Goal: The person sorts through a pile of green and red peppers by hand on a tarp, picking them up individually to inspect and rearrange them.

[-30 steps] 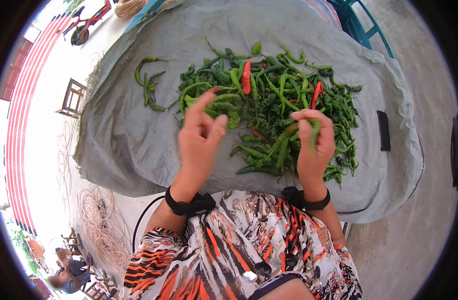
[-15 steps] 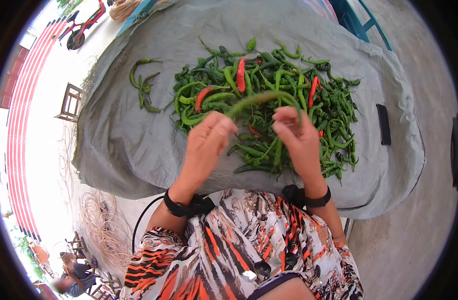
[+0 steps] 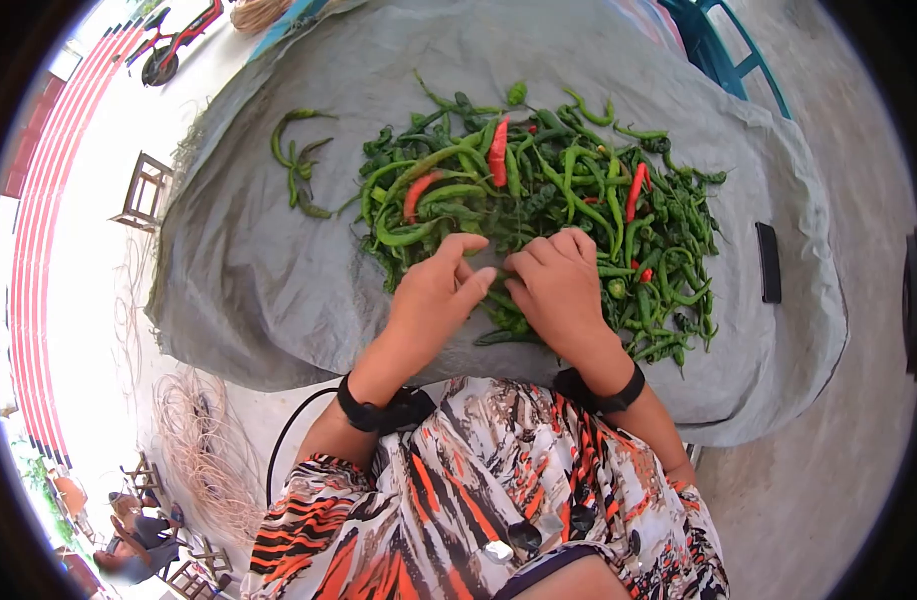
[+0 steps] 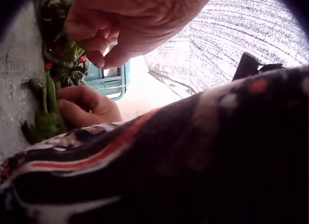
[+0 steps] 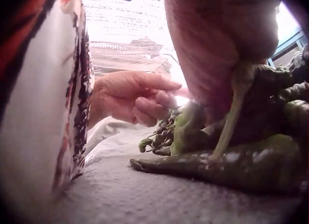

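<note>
A heap of green chili peppers (image 3: 668,250) lies on a grey sheet (image 3: 278,300), with a few red chili peppers (image 3: 498,152) among them. My left hand (image 3: 433,305) hovers over the near left edge of the heap. Its fingers are loosely bent, with nothing between them in the left wrist view. Close beside it, my right hand (image 3: 563,295) reaches down into the near side, fingers bent among the peppers; I cannot tell whether they pinch one. A long curved green chili pepper (image 3: 418,165) lies on the heap's left part. A dark green pepper (image 5: 231,166) lies below the right hand.
A few green peppers (image 3: 300,170) lie apart on the left of the sheet. A black phone-like slab (image 3: 768,262) rests at the right. Beyond the sheet are a teal chair (image 3: 723,50), a wooden stool (image 3: 145,195), tangled strands (image 3: 203,440) and a seated person (image 3: 143,545).
Half a second ago a long green pepper arched between both hands; now it lies on the heap's left part. The right hand has moved down and inward to the heap's near side.
</note>
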Tool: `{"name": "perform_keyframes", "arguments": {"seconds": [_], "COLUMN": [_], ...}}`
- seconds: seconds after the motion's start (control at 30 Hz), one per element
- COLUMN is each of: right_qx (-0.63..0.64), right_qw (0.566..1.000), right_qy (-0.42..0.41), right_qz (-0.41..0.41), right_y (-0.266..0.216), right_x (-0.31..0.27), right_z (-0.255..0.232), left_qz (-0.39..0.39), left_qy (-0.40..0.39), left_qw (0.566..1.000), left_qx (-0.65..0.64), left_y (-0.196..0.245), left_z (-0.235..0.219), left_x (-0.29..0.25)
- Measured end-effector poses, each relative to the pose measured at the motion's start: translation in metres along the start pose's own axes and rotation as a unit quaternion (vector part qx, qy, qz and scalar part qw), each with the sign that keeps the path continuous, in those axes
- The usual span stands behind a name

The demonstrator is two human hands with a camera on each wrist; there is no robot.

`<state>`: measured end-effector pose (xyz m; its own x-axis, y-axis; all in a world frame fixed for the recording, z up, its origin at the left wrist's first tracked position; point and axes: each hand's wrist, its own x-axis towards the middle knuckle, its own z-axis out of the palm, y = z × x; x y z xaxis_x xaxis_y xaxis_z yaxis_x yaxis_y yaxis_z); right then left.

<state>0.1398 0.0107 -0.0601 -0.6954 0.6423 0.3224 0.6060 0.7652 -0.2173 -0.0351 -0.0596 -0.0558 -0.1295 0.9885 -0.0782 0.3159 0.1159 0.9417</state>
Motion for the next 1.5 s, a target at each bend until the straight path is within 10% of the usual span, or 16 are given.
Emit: {"name": "perform_keyframes", "arguments": {"seconds": [0.43,0.6,0.83,1.5], "right_qx": [0.131,0.051,-0.02,0.352], "right_qw": [0.98,0.997,0.992,0.918], "right_qy": [0.134,-0.018,-0.105,0.076], "right_qz": [0.069,-0.058,-0.06,0.167], "right_y": [0.001,-0.007,-0.015,-0.011], "right_x": [-0.009,-0.015,-0.014,-0.008], "right_z": [-0.024,-0.014,0.0,-0.019], "left_qz": [0.031,0.052,0.063,0.2], "left_qy": [0.119,0.201,0.127,-0.028], "left_qw": [0.977,0.959,0.981,0.978], "left_qx": [-0.171,-0.193,-0.131,-0.052], "left_y": [0.014,0.023,0.011,0.014], "left_z": [0.002,-0.006,-0.001,0.007], "left_x": [-0.001,0.001,-0.001,0.005]}}
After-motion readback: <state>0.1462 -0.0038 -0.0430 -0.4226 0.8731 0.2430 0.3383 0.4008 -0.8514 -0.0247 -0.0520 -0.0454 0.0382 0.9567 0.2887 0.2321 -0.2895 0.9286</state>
